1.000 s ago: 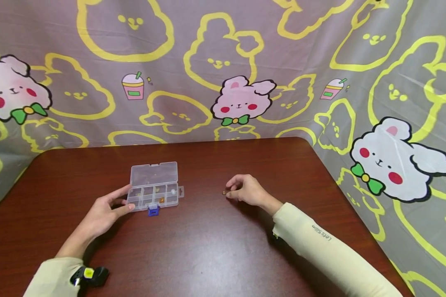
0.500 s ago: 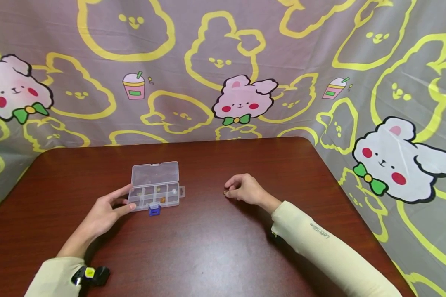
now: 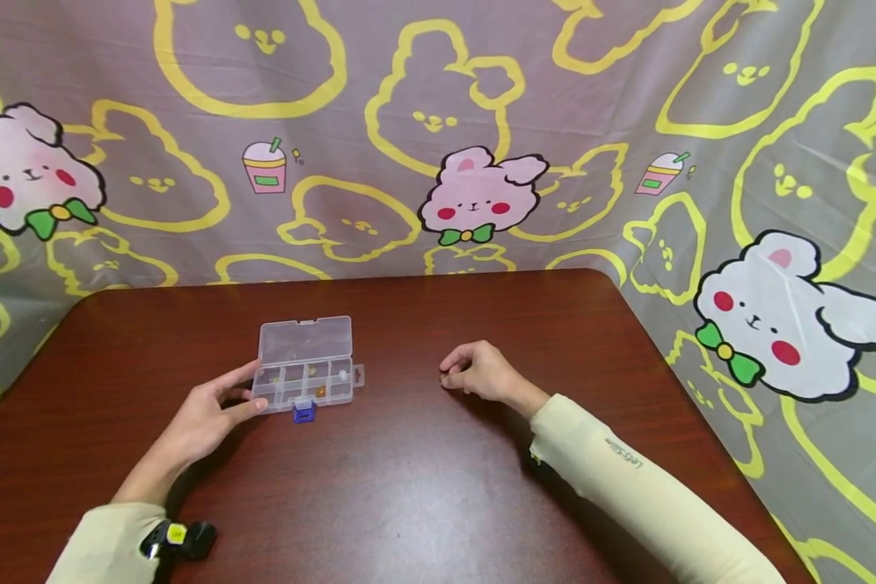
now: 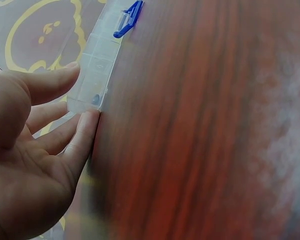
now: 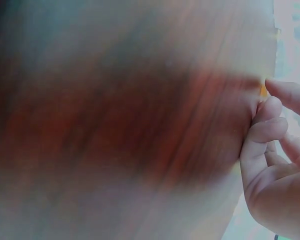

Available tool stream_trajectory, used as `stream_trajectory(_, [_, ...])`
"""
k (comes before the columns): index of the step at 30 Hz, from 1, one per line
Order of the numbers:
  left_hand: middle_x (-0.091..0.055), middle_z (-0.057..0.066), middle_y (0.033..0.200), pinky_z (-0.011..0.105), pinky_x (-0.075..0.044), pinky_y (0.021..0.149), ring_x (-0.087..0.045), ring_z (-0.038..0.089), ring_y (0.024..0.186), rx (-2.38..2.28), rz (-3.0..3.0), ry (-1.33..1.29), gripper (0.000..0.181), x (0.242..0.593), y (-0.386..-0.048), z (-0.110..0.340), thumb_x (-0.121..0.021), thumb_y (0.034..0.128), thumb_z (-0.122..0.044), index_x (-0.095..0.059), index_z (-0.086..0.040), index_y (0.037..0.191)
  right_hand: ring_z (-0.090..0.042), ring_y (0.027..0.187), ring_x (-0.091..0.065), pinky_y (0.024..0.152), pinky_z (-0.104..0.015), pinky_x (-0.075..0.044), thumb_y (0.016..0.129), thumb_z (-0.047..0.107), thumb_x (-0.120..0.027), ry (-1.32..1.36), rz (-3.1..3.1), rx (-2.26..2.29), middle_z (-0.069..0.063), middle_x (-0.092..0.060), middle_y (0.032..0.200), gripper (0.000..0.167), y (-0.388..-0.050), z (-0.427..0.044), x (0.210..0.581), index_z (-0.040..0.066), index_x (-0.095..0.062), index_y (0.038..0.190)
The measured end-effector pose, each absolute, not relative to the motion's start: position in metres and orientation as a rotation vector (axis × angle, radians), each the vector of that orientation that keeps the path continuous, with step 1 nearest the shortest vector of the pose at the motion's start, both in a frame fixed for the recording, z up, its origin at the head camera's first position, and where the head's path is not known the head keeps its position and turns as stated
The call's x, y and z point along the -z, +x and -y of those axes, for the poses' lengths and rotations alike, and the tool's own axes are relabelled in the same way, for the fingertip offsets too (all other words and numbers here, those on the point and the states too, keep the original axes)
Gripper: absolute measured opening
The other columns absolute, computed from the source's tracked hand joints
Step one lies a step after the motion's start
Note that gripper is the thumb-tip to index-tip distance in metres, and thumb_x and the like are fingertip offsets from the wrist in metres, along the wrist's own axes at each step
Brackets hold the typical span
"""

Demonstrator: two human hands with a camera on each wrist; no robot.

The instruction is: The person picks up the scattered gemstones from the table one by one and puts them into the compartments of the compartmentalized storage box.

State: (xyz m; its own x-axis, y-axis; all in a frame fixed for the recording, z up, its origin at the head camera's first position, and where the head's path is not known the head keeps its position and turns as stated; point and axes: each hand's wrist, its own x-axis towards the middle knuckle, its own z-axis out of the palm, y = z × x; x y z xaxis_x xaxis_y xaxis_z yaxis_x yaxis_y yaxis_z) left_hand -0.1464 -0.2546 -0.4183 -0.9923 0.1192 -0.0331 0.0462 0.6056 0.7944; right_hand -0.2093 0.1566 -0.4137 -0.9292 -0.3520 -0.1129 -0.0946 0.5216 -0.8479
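A clear plastic compartment box (image 3: 281, 403) lies on the table with its lid (image 3: 307, 341) swung back and its blue latch (image 3: 304, 412) facing front. My left hand (image 3: 204, 418) holds the box's left end, thumb at the front corner and fingers round the side. Several small pieces sit in its compartments, among them an orange piece (image 3: 320, 391) at the front and a whitish piece (image 3: 344, 375) at the right. Well right of the box, my right hand (image 3: 482, 375) pinches a tiny orange-brown piece (image 5: 263, 90) at the tabletop. Fingertips mostly cover it; its exact kind is unclear.
The dark wooden table (image 3: 409, 478) has rounded far corners. A patterned cloth curtain (image 3: 380, 122) hangs behind it and along the right side. A black strap with a device (image 3: 178, 542) sits on the left wrist.
My right fingertips have closed in on the small orange-brown piece, which showed more plainly a second ago. The left hand and the box have stayed put, with a slight shift of the view.
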Motion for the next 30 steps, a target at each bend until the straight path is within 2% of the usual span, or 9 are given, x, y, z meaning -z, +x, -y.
stream_trajectory(16, [-0.057, 0.023, 0.132, 0.019, -0.045, 0.073, -0.055, 0.032, 0.107, -1.342, -2.736, 0.128, 0.068, 0.4171, -0.1462, 0.2535, -0.073, 0.0937, -0.016, -0.041, -0.002, 0.152, -0.009, 0.052, -0.052, 0.052, -0.023, -0.044, 0.080, -0.001, -0.079, -0.361, -2.521, 1.331, 0.001, -0.064, 0.071, 0.013, -0.2083, -0.1540, 0.4135, 0.001, -0.076, 0.093])
stream_trajectory(30, [-0.054, 0.023, 0.137, 0.019, -0.045, 0.073, -0.055, 0.032, 0.108, -1.354, -2.731, 0.131, 0.069, 0.4183, -0.1464, 0.2537, -0.073, 0.0934, -0.016, -0.041, -0.001, 0.152, -0.008, 0.053, -0.053, 0.052, -0.024, -0.045, 0.081, 0.000, -0.079, -0.397, -2.542, 1.305, 0.002, -0.069, 0.073, 0.010, -0.2082, -0.1545, 0.4149, 0.004, -0.077, 0.090])
